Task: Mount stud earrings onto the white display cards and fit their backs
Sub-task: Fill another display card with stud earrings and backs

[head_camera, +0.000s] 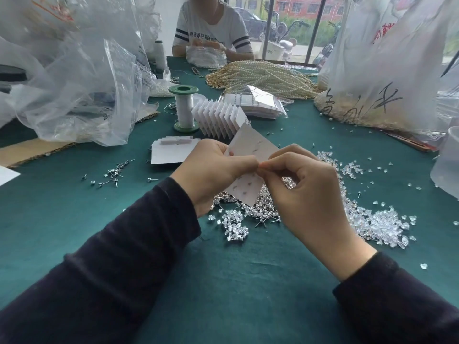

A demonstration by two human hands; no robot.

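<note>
**Card up, pinch on**

My left hand (216, 170) grips the display card (253, 146), fingers curled round its left edge. It hangs tilted over the stud earrings (263, 211) heaped mid-tabletop (62, 214). My right hand (305, 192) pinches the card's middle, thumb against forefinger. I can't tell whether anything tiny sits between them. Clear backs (377, 224) lie scattered toward the right edge.
</note>
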